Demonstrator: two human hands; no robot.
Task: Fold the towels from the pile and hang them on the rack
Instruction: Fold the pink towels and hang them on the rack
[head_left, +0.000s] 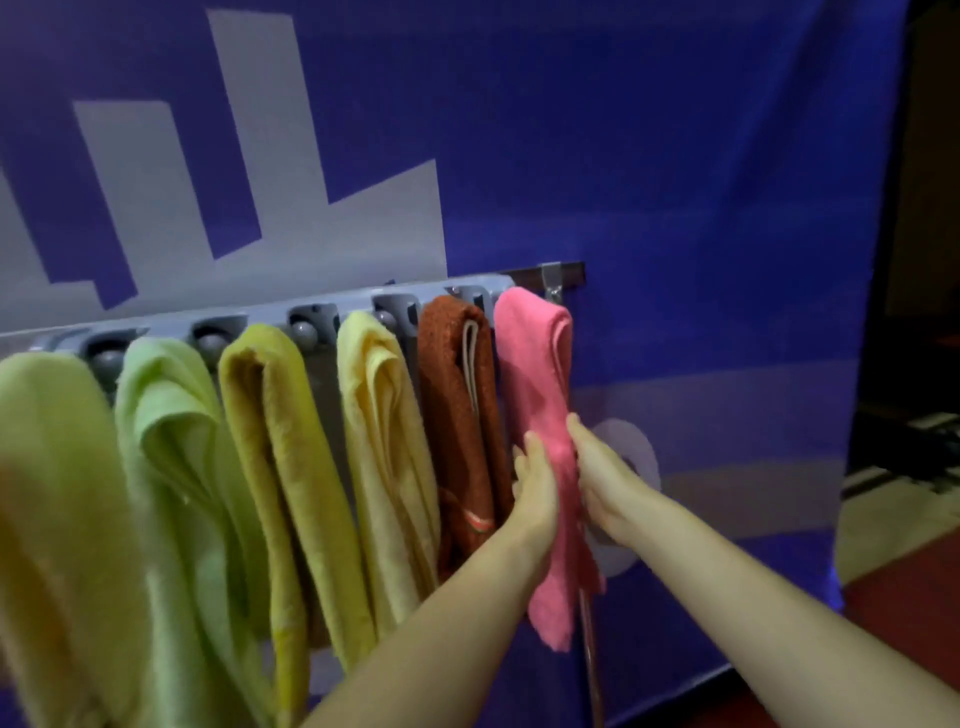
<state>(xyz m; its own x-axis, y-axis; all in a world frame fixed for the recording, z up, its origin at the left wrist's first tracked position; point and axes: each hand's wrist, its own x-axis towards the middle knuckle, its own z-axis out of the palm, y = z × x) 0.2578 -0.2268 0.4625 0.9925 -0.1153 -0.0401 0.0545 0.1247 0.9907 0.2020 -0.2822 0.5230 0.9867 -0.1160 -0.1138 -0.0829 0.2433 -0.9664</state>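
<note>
Towels counted: six are seen draped over the rack (332, 306), side by side, each folded into a long narrow strip.
Order from the left: a yellow-green towel (52, 467), blurred at the frame edge; a light green towel (166, 441); a mustard towel (280, 426); a pale yellow towel (384, 415); a brown towel (452, 395); a pink towel (535, 364).
Pink towel: it is hung at the right end of the rack, just beside the brown towel, and its lower end is seen dangling below the wrists.
Hands counted: two, both at the pink towel.
Left hand (537, 488): it is laid flat against the left face of the pink towel, fingers straight and pointing up, nothing gripped.
Right hand (605, 478): it is laid flat against the right face of the same towel, fingers straight, so that the cloth is pressed between the two palms.
Rack: a grey rail is fixed across the backdrop; four round grey knobs (304, 332) are counted between the towels, and one metal bracket (558, 275) is seen at its right end.
Brown towel detail: a pale band is shown inside its fold and a striped edge near its lower end.
Backdrop: a blue banner (675, 182) with pale grey blocks is hung behind the rack.
Other things: one pale round disc (641, 447) is partly hidden behind the right hand; one thin metal rod (592, 665) is seen below the pink towel.
</note>
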